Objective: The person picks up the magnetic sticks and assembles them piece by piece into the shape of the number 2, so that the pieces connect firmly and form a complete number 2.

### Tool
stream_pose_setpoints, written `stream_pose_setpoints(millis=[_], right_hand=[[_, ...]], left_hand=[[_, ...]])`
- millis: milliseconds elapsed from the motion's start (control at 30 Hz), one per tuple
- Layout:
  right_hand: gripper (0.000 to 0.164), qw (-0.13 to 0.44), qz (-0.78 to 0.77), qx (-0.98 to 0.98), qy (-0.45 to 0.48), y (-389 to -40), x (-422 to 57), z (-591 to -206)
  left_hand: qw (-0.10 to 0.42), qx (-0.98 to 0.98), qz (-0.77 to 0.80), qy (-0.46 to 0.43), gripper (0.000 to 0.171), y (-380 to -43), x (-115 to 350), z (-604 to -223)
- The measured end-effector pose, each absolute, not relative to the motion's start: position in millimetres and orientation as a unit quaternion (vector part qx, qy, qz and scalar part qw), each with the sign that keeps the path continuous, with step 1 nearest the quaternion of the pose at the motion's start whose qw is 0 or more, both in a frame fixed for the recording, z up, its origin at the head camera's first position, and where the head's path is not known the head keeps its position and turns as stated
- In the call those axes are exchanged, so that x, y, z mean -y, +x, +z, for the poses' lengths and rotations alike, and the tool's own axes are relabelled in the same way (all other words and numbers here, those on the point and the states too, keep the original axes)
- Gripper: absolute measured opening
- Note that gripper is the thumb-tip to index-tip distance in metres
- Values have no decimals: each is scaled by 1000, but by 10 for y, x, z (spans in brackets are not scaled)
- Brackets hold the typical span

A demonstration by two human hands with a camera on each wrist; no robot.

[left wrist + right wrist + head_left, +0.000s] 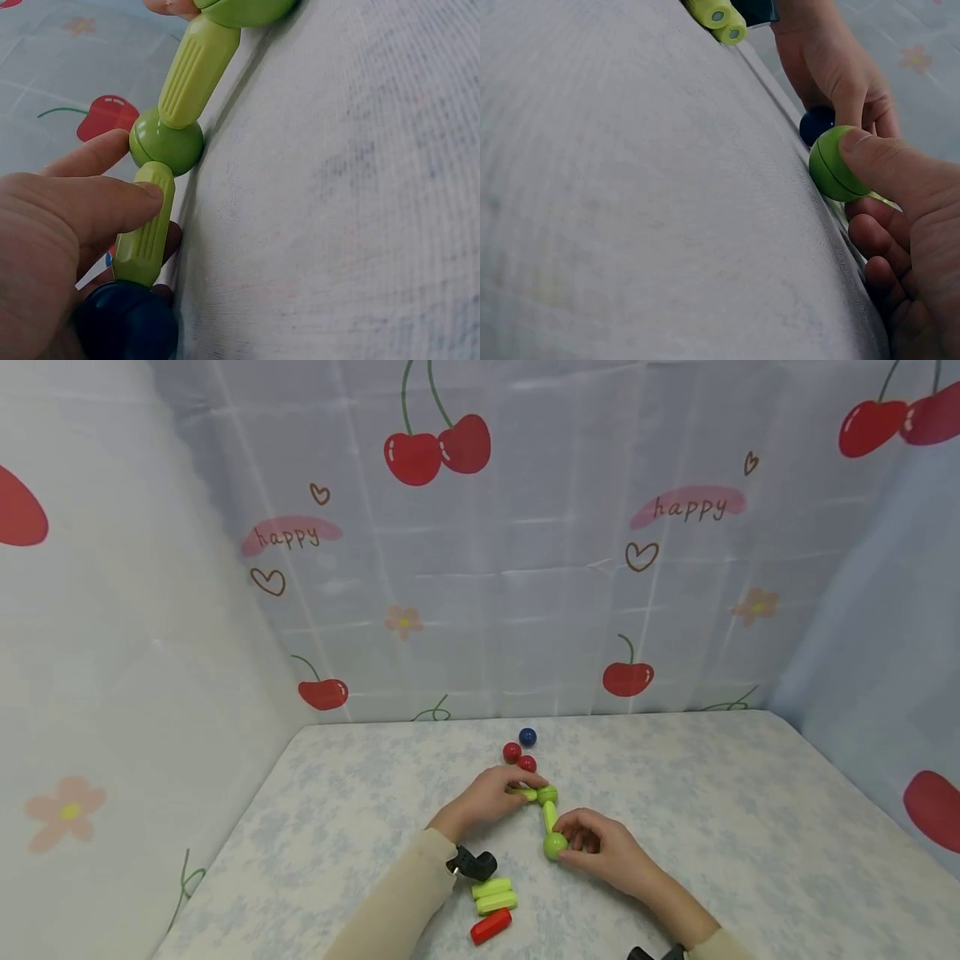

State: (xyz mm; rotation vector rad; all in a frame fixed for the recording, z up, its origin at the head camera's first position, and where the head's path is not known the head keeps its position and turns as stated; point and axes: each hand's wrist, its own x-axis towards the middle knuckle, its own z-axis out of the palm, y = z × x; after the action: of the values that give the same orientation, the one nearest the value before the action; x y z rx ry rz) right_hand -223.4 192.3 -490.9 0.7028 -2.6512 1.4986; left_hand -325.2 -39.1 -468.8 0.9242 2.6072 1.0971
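A chain of magnetic-looking toy balls and rods lies on the table between the hands. My left hand [491,795] pinches a yellow-green rod [146,240] with thumb and fingers. That rod joins a dark blue ball [127,322] to a green ball [169,142]; in the head view the blue ball is hidden behind the left hand. From the green ball a second yellow-green rod [550,815] runs toward the near side, ending at another green ball [555,845]. Thumb and fingers of my right hand [611,853] grip this near ball.
Beyond the left hand sit two red balls [512,752] and a blue ball [528,737]. Two yellow-green rods [495,902] and a red rod [491,927] lie near the left forearm. A cherry-printed curtain [525,635] stands behind the table [750,827].
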Motion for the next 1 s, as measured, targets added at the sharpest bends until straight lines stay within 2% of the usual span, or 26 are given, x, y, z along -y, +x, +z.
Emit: stream_pose_setpoints(millis=[733, 1000], right_hand=[[31, -1, 481, 848, 223, -2229, -1925, -4927], [30, 6, 477, 851, 220, -2231, -1924, -4928]], left_hand=[[101, -860, 402, 296, 34, -3219, 407, -4688], [81, -844, 458, 268, 31, -3258, 439, -4700]])
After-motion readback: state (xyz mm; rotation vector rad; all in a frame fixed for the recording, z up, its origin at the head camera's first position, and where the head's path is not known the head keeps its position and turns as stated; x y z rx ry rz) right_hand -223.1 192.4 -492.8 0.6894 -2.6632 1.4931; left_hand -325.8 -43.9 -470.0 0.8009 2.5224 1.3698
